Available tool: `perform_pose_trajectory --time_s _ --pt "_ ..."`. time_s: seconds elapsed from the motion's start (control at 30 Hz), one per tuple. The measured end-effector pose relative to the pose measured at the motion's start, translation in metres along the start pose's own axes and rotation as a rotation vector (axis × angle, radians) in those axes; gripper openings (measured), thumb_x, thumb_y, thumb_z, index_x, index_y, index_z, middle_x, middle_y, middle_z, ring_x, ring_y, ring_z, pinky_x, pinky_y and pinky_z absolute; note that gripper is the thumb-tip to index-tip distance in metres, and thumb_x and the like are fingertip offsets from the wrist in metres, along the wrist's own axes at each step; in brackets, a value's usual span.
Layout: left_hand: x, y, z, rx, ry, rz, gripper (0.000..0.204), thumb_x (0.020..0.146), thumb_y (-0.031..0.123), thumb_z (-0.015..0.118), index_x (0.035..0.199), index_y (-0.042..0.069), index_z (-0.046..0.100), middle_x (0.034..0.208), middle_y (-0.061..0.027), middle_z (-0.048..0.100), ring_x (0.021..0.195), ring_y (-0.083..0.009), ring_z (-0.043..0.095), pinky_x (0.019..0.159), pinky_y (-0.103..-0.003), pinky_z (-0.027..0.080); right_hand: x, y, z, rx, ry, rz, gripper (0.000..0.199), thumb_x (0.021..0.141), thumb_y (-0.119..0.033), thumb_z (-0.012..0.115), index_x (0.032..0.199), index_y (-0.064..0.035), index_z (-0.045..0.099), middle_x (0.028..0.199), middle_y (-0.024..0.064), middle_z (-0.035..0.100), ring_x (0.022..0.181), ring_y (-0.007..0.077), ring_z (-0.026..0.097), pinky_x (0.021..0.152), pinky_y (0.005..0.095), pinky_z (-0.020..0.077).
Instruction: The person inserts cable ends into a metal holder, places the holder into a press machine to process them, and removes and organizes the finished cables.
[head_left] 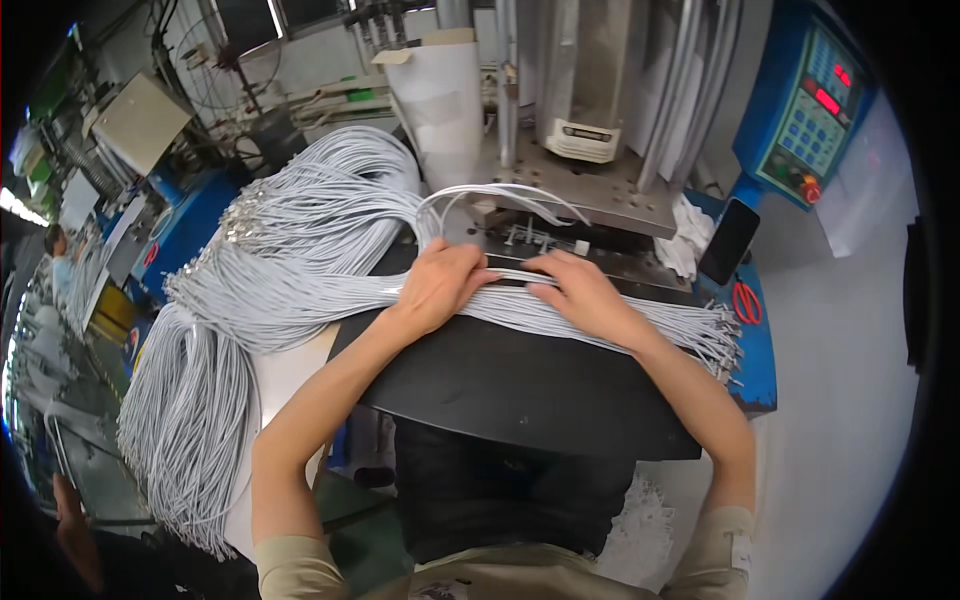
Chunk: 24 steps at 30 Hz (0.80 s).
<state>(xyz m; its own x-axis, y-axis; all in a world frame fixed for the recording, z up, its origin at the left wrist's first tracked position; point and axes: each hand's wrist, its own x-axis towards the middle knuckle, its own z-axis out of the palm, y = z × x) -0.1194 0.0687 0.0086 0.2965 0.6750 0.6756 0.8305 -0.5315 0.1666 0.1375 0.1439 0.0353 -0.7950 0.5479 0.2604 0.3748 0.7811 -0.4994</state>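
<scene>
The left hand (437, 287) grips grey cables (510, 306); the right hand (590, 298) touches them, its grip unclear.

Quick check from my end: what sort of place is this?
Likely a factory workshop: a press-like machine stands behind the black work surface, a blue control panel is at the right, and bundles of pale cables are heaped at the left.

Pale grey cables (530, 308), slender, bundled side by side beneath the fingers (552, 268); tipped ends (722, 343) fanned rightward.
</scene>
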Motion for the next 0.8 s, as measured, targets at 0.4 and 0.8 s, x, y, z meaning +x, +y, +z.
perform_pose_trajectory --time_s 0.4,0.8 --pt "0.001 0.004 0.003 -0.033 -0.026 0.095 0.02 0.086 0.027 0.08 0.086 0.009 0.071 0.082 -0.0029 0.063 0.075 -0.0223 0.061 0.074 -0.036 0.042 0.051 0.023 0.028 -0.385 0.422 0.098 0.023 0.095 -0.027 0.07 0.095 -0.0054 0.077 0.08 0.0146 0.074 0.073 0.0384 0.07 0.065 0.0445 0.0556" --pt "0.002 -0.012 -0.009 0.071 -0.025 0.074 0.021 0.093 0.027 0.073 0.087 0.007 0.069 0.079 -0.0055 0.064 0.076 -0.0257 0.06 0.076 -0.036 0.042 -0.049 -0.046 -0.154 0.05 -0.682 0.05 0.032 0.093 -0.026 0.075 0.121 -0.0094 0.071 0.089 0.0054 0.073 0.078 0.0184 0.07 0.071 0.032 0.0547"
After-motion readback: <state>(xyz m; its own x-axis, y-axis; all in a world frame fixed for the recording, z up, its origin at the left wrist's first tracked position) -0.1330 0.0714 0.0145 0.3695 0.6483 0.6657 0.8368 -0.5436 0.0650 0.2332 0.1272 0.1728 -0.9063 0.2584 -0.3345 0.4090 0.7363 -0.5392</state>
